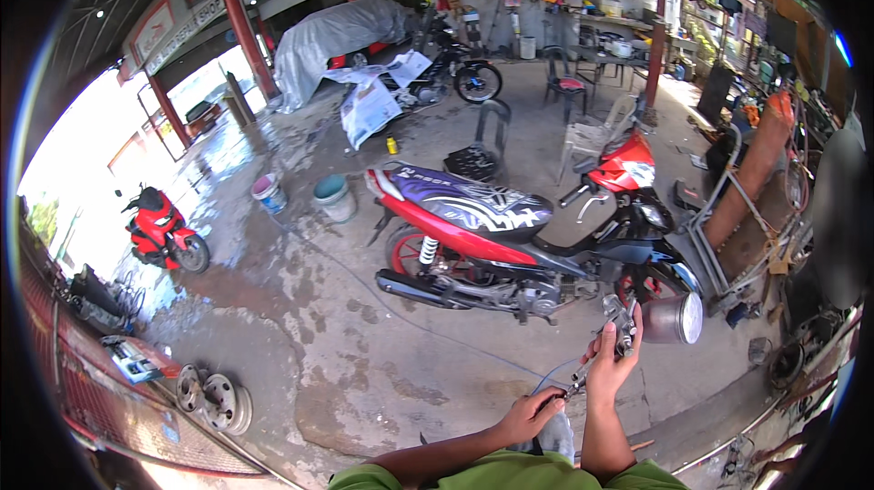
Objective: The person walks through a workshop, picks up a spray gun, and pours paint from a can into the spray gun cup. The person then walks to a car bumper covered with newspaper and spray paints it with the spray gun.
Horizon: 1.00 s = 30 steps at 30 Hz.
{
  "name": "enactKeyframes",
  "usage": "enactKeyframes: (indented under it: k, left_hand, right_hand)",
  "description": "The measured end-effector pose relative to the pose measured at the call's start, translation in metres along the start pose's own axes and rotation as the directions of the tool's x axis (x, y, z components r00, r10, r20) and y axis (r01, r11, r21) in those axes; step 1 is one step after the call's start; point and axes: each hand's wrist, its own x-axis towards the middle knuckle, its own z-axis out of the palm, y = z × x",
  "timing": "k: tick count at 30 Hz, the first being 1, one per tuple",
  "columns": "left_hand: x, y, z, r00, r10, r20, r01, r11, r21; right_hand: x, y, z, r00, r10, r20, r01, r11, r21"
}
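Note:
My right hand (612, 366) is wrapped round the body of a metal spray gun (619, 319). A round, dull reddish-grey cup (666, 318) with a pale end sticks out to the right of it. Lower down, my left hand (531, 416) pinches the hose fitting (577, 382) below the gun's handle. A thin blue air hose (546, 379) curves away from there across the floor. Just beyond my hands stands a red and black motorcycle (473, 253) with a purple patterned seat, its front end to the right.
Two paint-stained buckets (336, 199) stand left of the motorcycle. A red scooter (164, 229) is parked farther left. Wheel rims (223, 402) lie at the lower left. Chairs (596, 139) stand behind the motorcycle. A metal frame (728, 217) and clutter line the right side.

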Motion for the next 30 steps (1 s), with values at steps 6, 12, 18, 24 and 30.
enactKeyframes:
  k: [6, 12, 18, 24, 30]
  left_hand:
    - [-0.062, 0.000, -0.119, 0.935, -0.169, -0.312, 0.122, 0.979, -0.164]
    - [-0.096, 0.003, -0.205, 0.583, -0.133, -0.801, -0.270, 0.899, -0.346]
    - [-0.135, -0.039, -0.360, 0.382, -0.164, -0.909, -0.064, 0.977, -0.204]
    - [-0.195, -0.063, -0.510, 0.576, 0.012, -0.817, 0.262, 0.944, 0.199]
    - [-0.275, -0.048, -0.650, -0.180, -0.146, -0.973, 0.411, 0.888, -0.209]
  right_hand:
    - [-0.081, 0.022, 0.168, 0.893, 0.115, 0.435, -0.158, 0.986, 0.062]
    - [-0.162, 0.068, 0.311, 0.612, 0.156, 0.776, -0.072, 0.987, -0.142]
    - [-0.227, 0.080, 0.472, 0.289, -0.064, 0.955, -0.015, 0.997, 0.072]
    - [-0.299, 0.166, 0.575, 0.077, -0.146, 0.986, -0.105, 0.983, 0.154]
    - [-0.344, 0.279, 0.632, -0.187, -0.188, 0.964, 0.026, 0.980, 0.196]
